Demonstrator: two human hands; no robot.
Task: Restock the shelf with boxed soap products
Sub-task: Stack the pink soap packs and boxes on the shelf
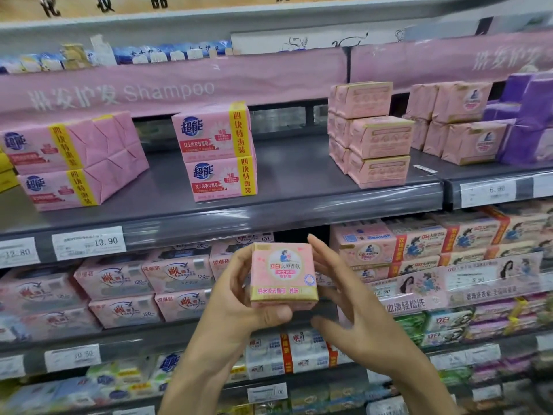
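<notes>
The left hand's fingers [243, 260] curl behind the left edge of a small pink square cardboard soap box [282, 274], and its thumb presses along the bottom front edge, so the left hand [236, 295] grasps the box upright with its printed face towards the camera. The right hand [359, 319] is relaxed and spread, its fingers [326, 259] straight and just beside the box's right edge (whether they touch it cannot be told).

Behind the fingers on both sides run rows of pink wrapped soap packs [143, 283] on a lower shelf. Directly above the fingertips is the dark grey metal shelf [284, 181], with a white price label [89, 242] on its front rail, up and to the left. Up and to the right of the fingers stands a stack of matching pink boxes [374, 139]. Above the left fingers, two large pink four-bar packs with yellow bands [218, 154] sit stacked. Higher up hangs a pink banner reading Shampoo [167, 91].
</notes>
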